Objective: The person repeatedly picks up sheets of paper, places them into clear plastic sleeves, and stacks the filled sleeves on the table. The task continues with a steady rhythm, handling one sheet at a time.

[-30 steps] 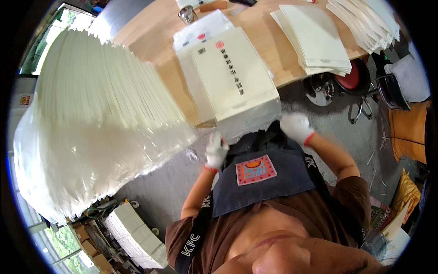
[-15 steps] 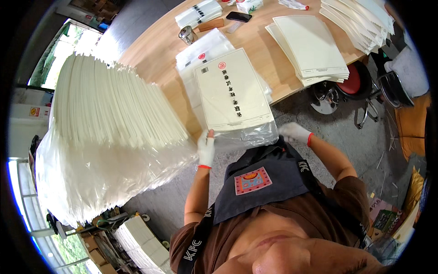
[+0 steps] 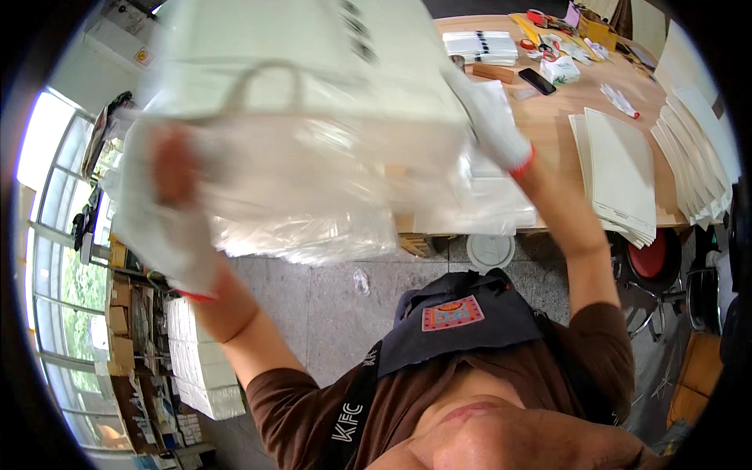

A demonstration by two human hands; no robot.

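A clear plastic-sleeved pack of cream paper (image 3: 305,78), with dark print smeared by motion, is raised close in front of me at the upper left. My left hand (image 3: 184,211), in a white glove with a red cuff, grips its lower left corner; thumb and fingers are blurred. At the pack's right edge, my right hand (image 3: 497,129), gloved the same way, is closed on the side, its fingertips partly hidden. Beneath and behind the pack shows the clear plastic (image 3: 313,235) of the big pile. More plastic sleeves (image 3: 493,204) lie on the table to the right.
On the wooden table (image 3: 548,117) are a phone (image 3: 536,81), a brown block (image 3: 493,74), banded white packs (image 3: 479,47) and scissors (image 3: 549,51). Cream sheets (image 3: 623,168) and another fanned stack (image 3: 693,157) lie right. A red stool (image 3: 648,254) and a white bucket (image 3: 491,251) stand below.
The pack has been lifted off the table and swung up and left with my left hand. My right hand has come up from beside the apron to the pack's right edge. The view has shifted left.
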